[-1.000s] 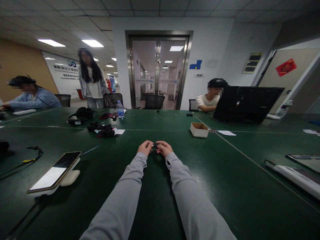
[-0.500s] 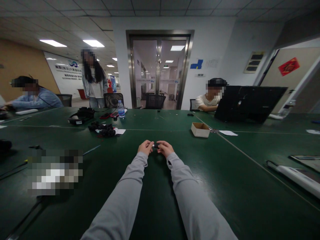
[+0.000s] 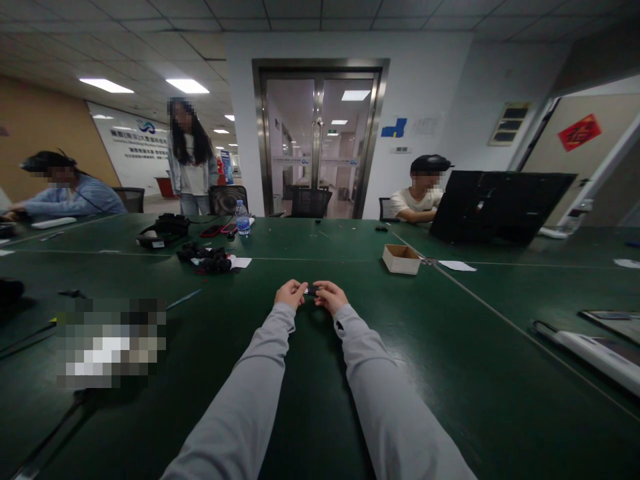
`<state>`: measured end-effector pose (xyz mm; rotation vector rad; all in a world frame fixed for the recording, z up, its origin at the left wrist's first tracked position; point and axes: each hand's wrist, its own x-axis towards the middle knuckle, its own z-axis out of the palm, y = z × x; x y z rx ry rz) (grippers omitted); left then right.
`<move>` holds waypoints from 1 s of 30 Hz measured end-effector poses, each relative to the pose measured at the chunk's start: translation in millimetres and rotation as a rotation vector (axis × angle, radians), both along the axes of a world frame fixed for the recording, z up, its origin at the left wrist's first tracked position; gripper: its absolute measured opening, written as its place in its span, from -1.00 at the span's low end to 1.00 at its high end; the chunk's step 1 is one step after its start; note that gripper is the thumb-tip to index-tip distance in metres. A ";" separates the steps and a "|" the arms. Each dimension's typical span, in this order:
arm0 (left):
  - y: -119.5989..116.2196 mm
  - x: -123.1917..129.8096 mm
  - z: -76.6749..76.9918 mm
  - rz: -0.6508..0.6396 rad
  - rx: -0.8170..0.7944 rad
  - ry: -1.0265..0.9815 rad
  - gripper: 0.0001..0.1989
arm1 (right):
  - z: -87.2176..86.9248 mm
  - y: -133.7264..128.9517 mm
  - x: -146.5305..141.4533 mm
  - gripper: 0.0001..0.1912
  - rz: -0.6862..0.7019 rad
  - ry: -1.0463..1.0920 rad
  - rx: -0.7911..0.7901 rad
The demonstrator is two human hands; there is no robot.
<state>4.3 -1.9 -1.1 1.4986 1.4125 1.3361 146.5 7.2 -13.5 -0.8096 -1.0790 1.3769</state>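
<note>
Both arms, in grey sleeves, reach out over the green table [image 3: 320, 413]. A small black object with a shiny silvery part [image 3: 311, 291] spans the gap between my hands; it is too small to name surely. My left hand [image 3: 289, 293] pinches its left, silvery end between thumb and fingertips. Closed on the dark right end is my right hand [image 3: 332, 295]. The fingers cover both ends of the object, and my hands stay a little apart from each other.
An open box [image 3: 401, 260] stands beyond my right hand. Tangled black gear [image 3: 206, 259] and a water bottle [image 3: 243, 219] are at far left. A large black monitor [image 3: 500, 207] is at right. Two people sit across the table; another person [image 3: 193, 160] stands behind it.
My hands and the small black object stay almost in place. Across the table, the standing person has shifted slightly to the right.
</note>
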 end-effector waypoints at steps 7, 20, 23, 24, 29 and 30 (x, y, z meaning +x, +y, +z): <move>6.8 0.1 -5.3 -0.042 0.083 -0.067 -0.80 | 0.0 1.9 -0.5 -0.71 -0.019 0.004 -0.030; 4.7 0.0 -1.6 -0.102 0.044 -0.161 -0.73 | 5.0 -0.1 -1.6 -0.80 -0.029 0.058 -0.110; 5.4 0.9 -3.2 -0.067 -0.021 -0.121 -0.71 | 5.4 -0.8 -1.8 -0.82 -0.036 0.056 -0.114; 6.0 0.9 -3.9 -0.065 -0.010 -0.102 -0.73 | 5.6 -1.0 -2.0 -0.83 -0.039 0.056 -0.116; 7.9 0.6 -6.4 -0.071 0.037 -0.080 -0.77 | 6.8 -1.4 -1.9 -0.85 -0.039 0.052 -0.126; 8.0 0.7 -6.7 -0.072 0.022 -0.084 -0.76 | 7.0 -1.4 -1.8 -0.85 -0.037 0.051 -0.127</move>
